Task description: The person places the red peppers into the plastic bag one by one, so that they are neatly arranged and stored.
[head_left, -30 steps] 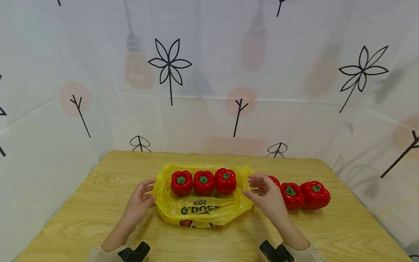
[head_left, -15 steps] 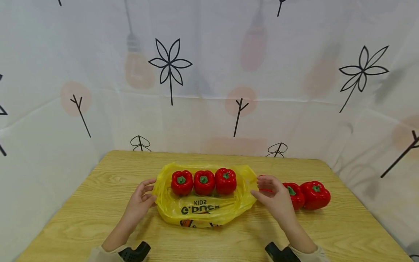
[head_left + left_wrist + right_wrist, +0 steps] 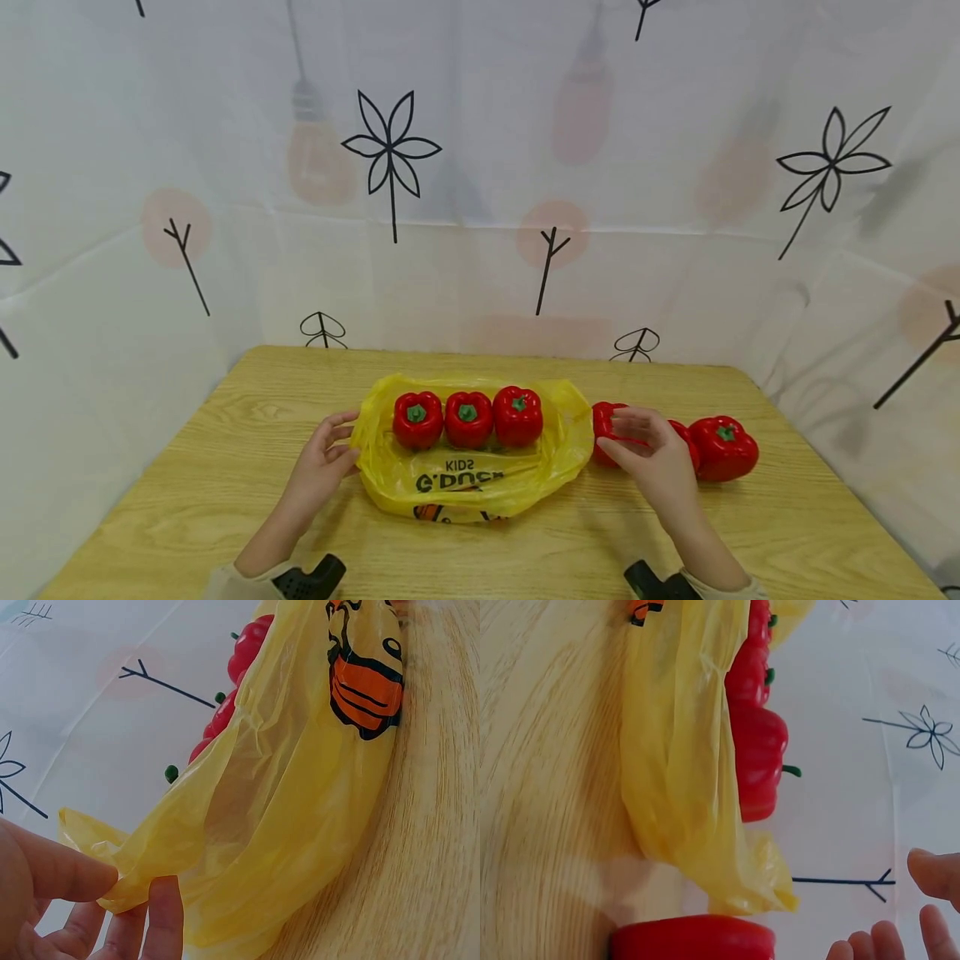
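A yellow plastic bag point(image 3: 390, 487) lies on the table with its mouth spread, showing upside-down lettering. Inside it sit three red bell peppers point(image 3: 468, 421) in a row, green stems showing. My left hand point(image 3: 321, 467) pinches the bag's left edge; the left wrist view shows the thumb point(image 3: 79, 876) and fingers on the yellow film point(image 3: 157, 847). To the right of the bag, my right hand point(image 3: 658, 467) hovers over more bell peppers point(image 3: 723, 450) with relaxed fingers, apart from the bag. It partly hides the left pepper point(image 3: 604, 421) and most of the middle one.
The wooden table point(image 3: 210, 467) extends around the bag on every side. A white cloth point(image 3: 465, 275) printed with plants and bulbs hangs behind it and at both sides. Black wrist devices point(image 3: 309, 577) sit at both cuffs.
My right hand has let go of the bag's right edge and moved right, over the loose peppers. The bag's right side has spread further right. My left hand has stayed put.
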`<state>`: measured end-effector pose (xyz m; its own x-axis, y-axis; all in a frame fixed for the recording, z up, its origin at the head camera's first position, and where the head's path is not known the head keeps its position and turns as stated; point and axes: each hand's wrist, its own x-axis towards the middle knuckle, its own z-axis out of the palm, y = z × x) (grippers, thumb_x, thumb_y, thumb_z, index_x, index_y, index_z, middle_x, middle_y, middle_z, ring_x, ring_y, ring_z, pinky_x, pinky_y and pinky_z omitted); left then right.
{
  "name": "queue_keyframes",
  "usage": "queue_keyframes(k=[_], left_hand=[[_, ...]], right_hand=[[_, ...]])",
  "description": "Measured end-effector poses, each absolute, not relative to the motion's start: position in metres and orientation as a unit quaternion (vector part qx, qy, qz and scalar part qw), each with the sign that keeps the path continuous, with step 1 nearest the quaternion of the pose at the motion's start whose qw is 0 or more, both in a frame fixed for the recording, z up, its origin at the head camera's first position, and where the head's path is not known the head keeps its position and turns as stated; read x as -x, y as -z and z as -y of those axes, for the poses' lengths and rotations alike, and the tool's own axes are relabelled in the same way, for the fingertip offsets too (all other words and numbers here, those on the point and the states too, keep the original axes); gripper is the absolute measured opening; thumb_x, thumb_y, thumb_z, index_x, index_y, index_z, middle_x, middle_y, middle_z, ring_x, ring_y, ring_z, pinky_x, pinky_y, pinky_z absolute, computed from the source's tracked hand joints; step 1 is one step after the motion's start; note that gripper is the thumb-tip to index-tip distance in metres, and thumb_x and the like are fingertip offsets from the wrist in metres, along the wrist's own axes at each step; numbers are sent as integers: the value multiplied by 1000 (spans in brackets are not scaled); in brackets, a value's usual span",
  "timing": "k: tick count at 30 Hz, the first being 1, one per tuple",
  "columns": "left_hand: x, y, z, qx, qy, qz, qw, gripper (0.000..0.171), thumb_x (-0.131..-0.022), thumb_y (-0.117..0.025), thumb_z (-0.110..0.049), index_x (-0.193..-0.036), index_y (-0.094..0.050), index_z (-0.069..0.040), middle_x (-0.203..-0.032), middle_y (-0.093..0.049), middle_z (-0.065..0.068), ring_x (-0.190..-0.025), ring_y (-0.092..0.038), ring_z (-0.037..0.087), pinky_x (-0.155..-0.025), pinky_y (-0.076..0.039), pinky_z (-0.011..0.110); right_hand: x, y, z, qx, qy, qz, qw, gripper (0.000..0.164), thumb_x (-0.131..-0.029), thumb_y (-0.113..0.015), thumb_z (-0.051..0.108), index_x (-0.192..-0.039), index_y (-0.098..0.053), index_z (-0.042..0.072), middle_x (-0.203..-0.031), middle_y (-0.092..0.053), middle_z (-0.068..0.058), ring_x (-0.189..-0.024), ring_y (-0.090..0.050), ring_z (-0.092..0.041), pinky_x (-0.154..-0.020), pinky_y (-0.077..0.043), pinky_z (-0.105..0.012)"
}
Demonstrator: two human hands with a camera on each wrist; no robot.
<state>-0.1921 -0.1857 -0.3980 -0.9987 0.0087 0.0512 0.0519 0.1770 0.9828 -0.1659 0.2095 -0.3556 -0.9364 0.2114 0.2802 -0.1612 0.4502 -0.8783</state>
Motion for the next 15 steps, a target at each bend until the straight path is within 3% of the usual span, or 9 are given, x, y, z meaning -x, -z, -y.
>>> queue_keyframes(k=[8,15], left_hand=[[192,398,186,24,643,765,20,48,-91,-49,10,-133,-40,-9,-123,-45,19,-97,-54,26,-76,-53,32],[191,397,186,22,646,762,22,47,-91,-48,9,-134,-40,-9,-124,-45,19,-97,-55,24,-76,-52,32]], right_hand=[[164,356,-218,28,-517,834,192,37,-82,-73,14,-114,-57,3,-109,-60,-12,-89,-54,0,-74,-45,-9],[164,357,-225,41,-519,831,194,39,-83,-71,16,-117,-56,2,-113,-58,-16,-89,-53,3,-74,-44,-8]])
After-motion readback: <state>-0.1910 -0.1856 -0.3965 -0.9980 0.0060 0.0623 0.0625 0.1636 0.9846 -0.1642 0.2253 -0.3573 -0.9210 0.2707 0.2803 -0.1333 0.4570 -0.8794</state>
